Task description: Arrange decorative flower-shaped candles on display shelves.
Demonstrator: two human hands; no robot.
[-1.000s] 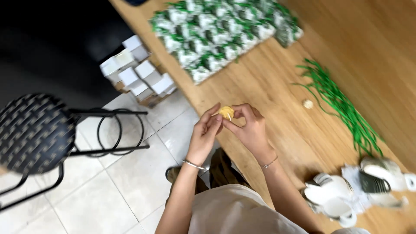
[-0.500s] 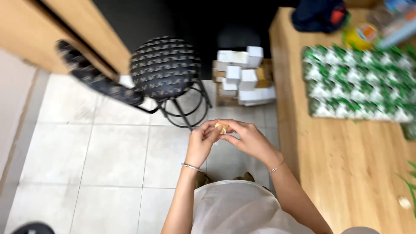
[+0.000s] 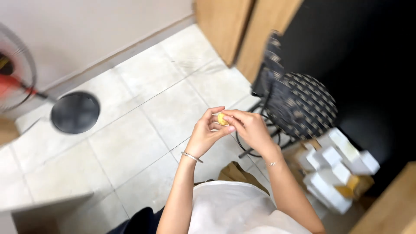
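At the bottom centre of the frame we see a white top (image 3: 234, 208) and two bare forearms rising toward mid-frame. The left hand (image 3: 207, 133), with a thin bracelet (image 3: 192, 157) at the wrist, and the right hand (image 3: 248, 128) meet just above centre. Between them sits a small yellow object (image 3: 222, 118), pinched by fingertips of both hands (its exact kind is too small to tell). Both hands are closed around it, fingers curled and touching each other.

Below the hands lies a pale tiled floor (image 3: 143, 112). To the lower right, a heap of small white boxes (image 3: 336, 169) sits in a brown carton, beside a wooden surface edge (image 3: 390, 203) at the corner. Right of centre stands a black woven-seat stool (image 3: 303, 106), blurred. At the left, a round dark base (image 3: 75, 112) rests on the tiles, and a fan's wire guard (image 3: 13, 69) shows at the left edge. Wooden panels (image 3: 242, 26) stand at the top.
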